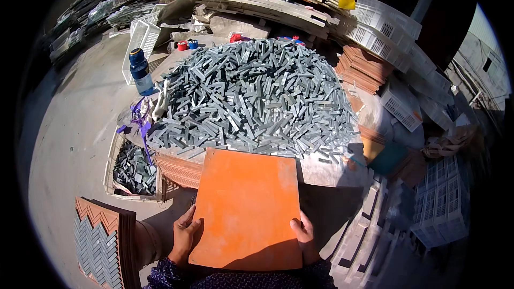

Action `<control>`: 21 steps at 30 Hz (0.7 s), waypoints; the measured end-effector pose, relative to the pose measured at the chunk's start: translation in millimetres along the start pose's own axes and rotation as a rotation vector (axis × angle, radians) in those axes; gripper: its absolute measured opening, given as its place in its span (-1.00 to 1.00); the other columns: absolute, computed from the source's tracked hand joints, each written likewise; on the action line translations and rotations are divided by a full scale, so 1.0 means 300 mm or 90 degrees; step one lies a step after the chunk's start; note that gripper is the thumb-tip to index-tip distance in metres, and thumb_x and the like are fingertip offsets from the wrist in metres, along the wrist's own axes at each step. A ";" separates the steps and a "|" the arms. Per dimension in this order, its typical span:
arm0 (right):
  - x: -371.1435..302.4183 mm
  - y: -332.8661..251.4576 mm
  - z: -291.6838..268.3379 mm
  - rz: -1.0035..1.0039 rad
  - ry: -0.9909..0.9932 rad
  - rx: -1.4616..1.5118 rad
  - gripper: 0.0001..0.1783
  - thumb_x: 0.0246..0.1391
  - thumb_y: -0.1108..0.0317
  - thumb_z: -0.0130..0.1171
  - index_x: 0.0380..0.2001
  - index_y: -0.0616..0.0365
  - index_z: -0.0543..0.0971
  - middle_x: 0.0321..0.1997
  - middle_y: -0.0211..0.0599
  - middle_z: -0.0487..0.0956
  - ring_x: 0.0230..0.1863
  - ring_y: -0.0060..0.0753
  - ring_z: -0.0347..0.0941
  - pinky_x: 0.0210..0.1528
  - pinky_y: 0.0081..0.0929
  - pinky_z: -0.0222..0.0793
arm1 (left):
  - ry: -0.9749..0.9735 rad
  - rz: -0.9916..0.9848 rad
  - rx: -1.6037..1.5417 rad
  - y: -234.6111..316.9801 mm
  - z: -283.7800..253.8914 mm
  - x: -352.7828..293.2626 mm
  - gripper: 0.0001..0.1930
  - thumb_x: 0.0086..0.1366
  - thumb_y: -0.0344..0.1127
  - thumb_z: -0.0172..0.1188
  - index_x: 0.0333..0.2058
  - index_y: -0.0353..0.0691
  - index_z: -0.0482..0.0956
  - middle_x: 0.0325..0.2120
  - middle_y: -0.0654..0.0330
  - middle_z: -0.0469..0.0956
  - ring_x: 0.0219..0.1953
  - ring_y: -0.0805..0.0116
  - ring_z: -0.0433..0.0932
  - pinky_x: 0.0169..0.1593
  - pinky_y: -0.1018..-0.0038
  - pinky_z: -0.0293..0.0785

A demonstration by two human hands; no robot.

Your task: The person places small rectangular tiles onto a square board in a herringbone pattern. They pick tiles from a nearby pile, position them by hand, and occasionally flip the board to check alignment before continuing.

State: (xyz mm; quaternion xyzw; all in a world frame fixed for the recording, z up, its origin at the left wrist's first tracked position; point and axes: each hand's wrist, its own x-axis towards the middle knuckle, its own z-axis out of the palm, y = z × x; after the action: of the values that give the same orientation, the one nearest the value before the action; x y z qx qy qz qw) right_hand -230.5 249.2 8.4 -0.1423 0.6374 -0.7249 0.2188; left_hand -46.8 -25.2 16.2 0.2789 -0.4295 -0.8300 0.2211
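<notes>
Orange board (pale-smudged) points lengthwise toward grey strips.

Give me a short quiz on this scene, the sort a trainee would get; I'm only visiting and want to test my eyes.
1. Multiple choice: the left hand and right hand hold a board. What colour is its upper face?
a) grey
b) orange
c) purple
2. True or false: in the picture, the bottle stands left of the big pile of strips.
3. Short answer: what lies in the crate nearest the left hand?

Key: 1. b; 2. true; 3. small dark pieces.
</notes>
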 end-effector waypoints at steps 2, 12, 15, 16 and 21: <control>0.026 0.041 -0.016 -0.054 0.016 -0.121 -0.51 0.08 0.35 0.06 0.09 0.28 0.34 0.00 -0.19 0.46 0.01 -0.36 0.36 0.08 -0.47 0.21 | 0.026 0.040 0.051 -0.033 -0.031 0.024 -0.52 0.16 -0.71 0.00 0.10 -0.47 0.28 0.06 0.08 0.37 0.06 0.34 0.36 0.08 0.45 0.32; -0.007 0.080 0.035 -0.066 0.130 -0.456 -0.44 0.05 0.19 0.07 0.09 0.23 0.33 -0.17 0.02 0.51 -0.12 -0.17 0.45 0.01 -0.33 0.28 | 0.011 0.021 0.204 -0.066 -0.074 0.029 -0.52 0.19 -0.66 -0.01 0.13 -0.44 0.26 0.13 0.10 0.29 0.11 0.38 0.32 0.11 0.51 0.28; -0.009 0.129 0.006 -0.016 0.150 -0.485 -0.49 0.06 0.18 0.06 0.05 0.21 0.37 -0.33 -0.04 0.56 -0.25 -0.11 0.48 -0.10 -0.28 0.31 | 0.018 -0.059 0.136 -0.077 -0.089 0.032 -0.52 0.21 -0.58 0.02 0.13 -0.46 0.22 0.03 0.10 0.37 0.04 0.38 0.38 0.09 0.49 0.29; -0.015 0.143 -0.008 -0.035 0.134 -0.512 -0.53 0.06 0.17 0.06 0.00 0.20 0.41 -0.35 -0.05 0.56 -0.29 -0.09 0.49 -0.17 -0.28 0.32 | 0.028 -0.107 0.115 -0.083 -0.093 0.035 -0.53 0.22 -0.56 0.02 0.12 -0.46 0.23 0.00 0.11 0.39 0.01 0.38 0.39 0.09 0.49 0.30; -0.015 0.165 -0.023 -0.039 0.094 -0.548 -0.67 0.05 0.15 0.08 -0.25 0.19 0.53 -0.41 -0.07 0.56 -0.40 -0.09 0.49 -0.34 -0.34 0.35 | -0.071 -0.099 0.062 -0.114 -0.121 0.040 -0.69 0.27 -0.41 0.03 -0.06 -0.46 0.37 -0.18 0.15 0.47 -0.10 0.39 0.42 0.03 0.51 0.29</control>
State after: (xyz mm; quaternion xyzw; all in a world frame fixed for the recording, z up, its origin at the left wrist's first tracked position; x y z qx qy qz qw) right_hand -223.3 252.8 -41.3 -0.1868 0.8911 -0.4073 0.0719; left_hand -36.5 -35.7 -32.9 0.2753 -0.4582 -0.8370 0.1176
